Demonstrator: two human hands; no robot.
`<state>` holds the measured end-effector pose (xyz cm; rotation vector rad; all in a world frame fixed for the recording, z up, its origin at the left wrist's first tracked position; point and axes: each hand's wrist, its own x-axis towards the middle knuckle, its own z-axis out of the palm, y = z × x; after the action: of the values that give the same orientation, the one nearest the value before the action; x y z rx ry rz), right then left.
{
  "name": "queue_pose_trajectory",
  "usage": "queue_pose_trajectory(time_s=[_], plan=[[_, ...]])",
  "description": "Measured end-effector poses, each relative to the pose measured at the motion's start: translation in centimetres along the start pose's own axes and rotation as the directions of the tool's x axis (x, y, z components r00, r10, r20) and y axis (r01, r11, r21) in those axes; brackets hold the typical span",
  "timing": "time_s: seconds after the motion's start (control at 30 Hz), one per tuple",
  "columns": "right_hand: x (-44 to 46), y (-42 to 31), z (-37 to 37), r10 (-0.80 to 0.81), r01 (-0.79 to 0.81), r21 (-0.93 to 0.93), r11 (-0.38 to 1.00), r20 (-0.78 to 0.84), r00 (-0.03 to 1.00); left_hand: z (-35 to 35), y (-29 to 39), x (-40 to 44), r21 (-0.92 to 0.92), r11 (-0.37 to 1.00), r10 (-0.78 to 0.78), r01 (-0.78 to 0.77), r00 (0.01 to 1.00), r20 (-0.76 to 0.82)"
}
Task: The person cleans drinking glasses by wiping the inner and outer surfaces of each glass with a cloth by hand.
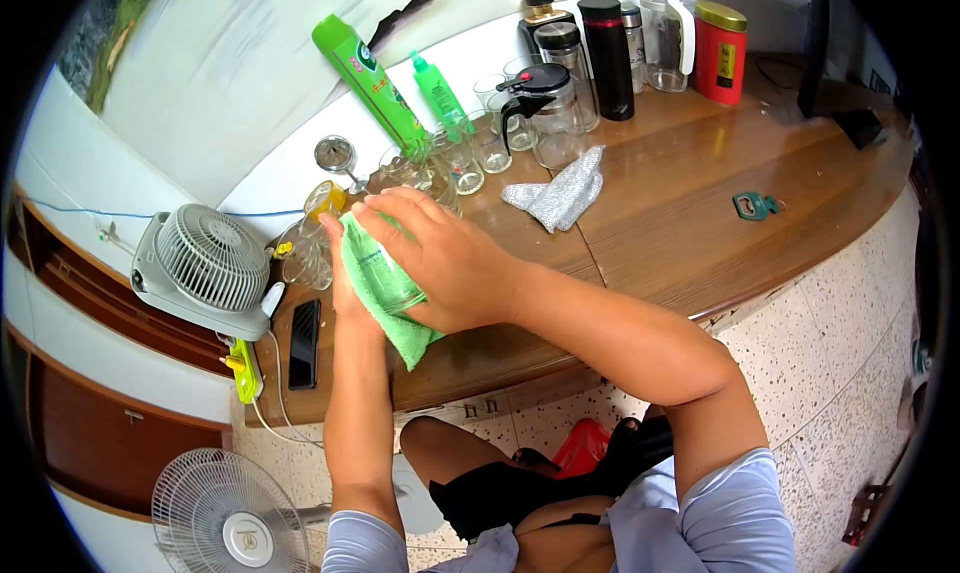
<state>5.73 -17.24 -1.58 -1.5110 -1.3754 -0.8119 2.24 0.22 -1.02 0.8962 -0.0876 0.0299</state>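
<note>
A clear glass [392, 281], tilted, is wrapped in a green cloth [404, 339] above the table's near left part. My left hand [347, 285] is closed round the cloth and glass from the left and below, with most of its fingers hidden. My right hand [440, 258] lies over the glass from the right, its fingers curved round it. Behind my hands stand several glasses, one of them a clear tumbler [464, 167]. A crumpled grey cloth [562, 195] lies on the table to the right of them.
On the wooden table [680, 213] are a black phone [304, 343], a small fan [208, 263], a green spray can [368, 83], a green bottle [438, 91], a glass teapot [556, 123], a black flask [608, 61], a red tin [719, 55] and keys [756, 206].
</note>
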Motion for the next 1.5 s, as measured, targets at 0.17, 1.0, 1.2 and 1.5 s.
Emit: queue_pose_trajectory(time_s=[0.17, 1.0, 1.2, 1.5], plan=[[-0.6, 0.9, 0.0, 0.095, -0.095, -0.003, 0.996, -0.003, 0.996, 0.3, -0.4, 0.0, 0.128, 0.991, -0.047, 0.038, 0.997, 0.068], [-0.2, 0.2, 0.4, 0.012, -0.01, -0.049, 0.999, 0.031, 0.999, 0.7, -0.8, -0.3, 0.415, 0.906, 0.101, -0.081, 0.995, -0.026], [0.0, 1.5, -0.8, 0.129, -0.138, -0.149, 0.979, -0.066, 0.989, 1.3, -2.1, -0.6, 0.716, 0.692, 0.056, -0.094, 0.995, 0.077], [-0.3, 0.8, -0.1, 0.042, -0.041, -0.053, 0.998, 0.003, 0.999, 0.8, -1.5, -0.4, 0.49, 0.871, 0.07, -0.038, 0.996, -0.048]])
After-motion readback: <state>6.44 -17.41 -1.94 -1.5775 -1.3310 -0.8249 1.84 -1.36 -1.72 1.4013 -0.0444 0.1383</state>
